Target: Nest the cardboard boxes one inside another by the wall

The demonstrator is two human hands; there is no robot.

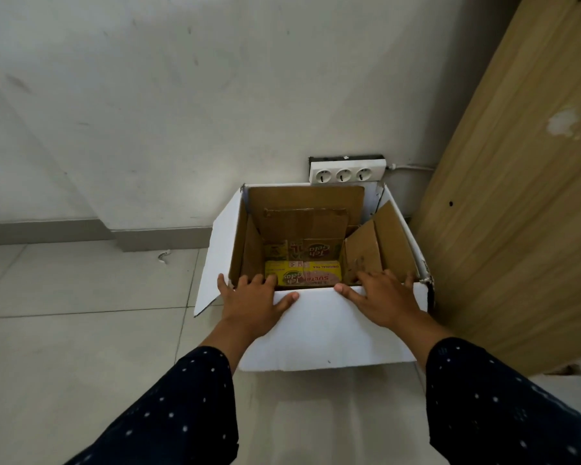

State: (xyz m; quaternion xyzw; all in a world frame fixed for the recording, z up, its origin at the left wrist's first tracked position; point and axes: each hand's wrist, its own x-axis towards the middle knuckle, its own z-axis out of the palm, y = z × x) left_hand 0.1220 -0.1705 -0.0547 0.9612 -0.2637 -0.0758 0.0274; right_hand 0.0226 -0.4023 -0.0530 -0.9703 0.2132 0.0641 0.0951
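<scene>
Setting: tiled floor (81, 330) meeting a white wall (148, 95); grey skirting runs along the foot of the wall.
White box (332, 330): large cardboard carton, white outside and brown inside, standing open on the floor close to the wall. Its left flap (215, 256) hangs outward; its near wall faces the camera.
Brown box (306, 223): smaller cardboard carton sitting inside the white box, its flaps raised and splayed against the white box's inner walls.
Printed box (304, 275): yellow tea-branded carton lying at the bottom, inside the brown box, near the front edge. Whether it is a separate carton or printed flaps of the brown one cannot be told for certain.
Left hand (252, 297): laid over the near rim of the white box towards its left corner, fingers spread and curled over the edge into the opening, thumb flat on the outer face. Grasping the rim.
Right hand (383, 293): laid over the same near rim towards the right corner, fingers spread and reaching inside, thumb on the outer face. Grasping the rim.
Sleeves (168, 414): dark fabric with small white dots, on both forearms.
Power strip (346, 174): white, three round sockets, fixed low on the wall just behind the white box, with a cable running off to the right.
Wooden panel (517, 196): light wood-grain surface standing just right of the white box.
</scene>
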